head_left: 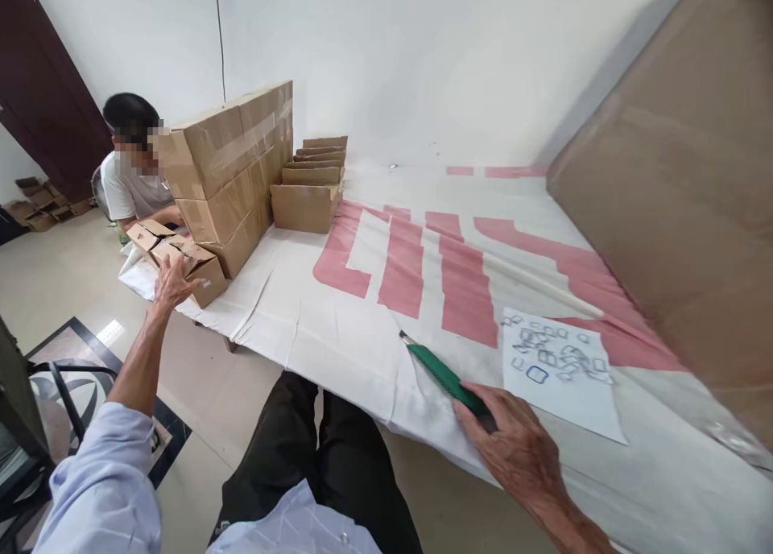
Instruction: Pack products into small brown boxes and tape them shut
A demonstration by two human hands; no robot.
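Observation:
On the left, my left hand (172, 283) has its fingers and thumb spread against the near side of a small cardboard box (211, 287). That box sits at the table's edge with torn or folded flaps on top. In my right hand (524, 443) is a green utility knife (436, 369), its metal tip pointing away and to the left, just over the cloth. A white sheet of paper (580, 415) with hand-drawn squares lies right of the knife.
Stacked taped boxes (233, 179) stand behind my left hand. Open cartons (303, 208) line up beside them. A large cardboard panel (682, 192) rises at right. A white-and-red cloth (338, 328) covers the table. Another person (136, 175) sits beyond the stack; a chair (36, 425) is at left.

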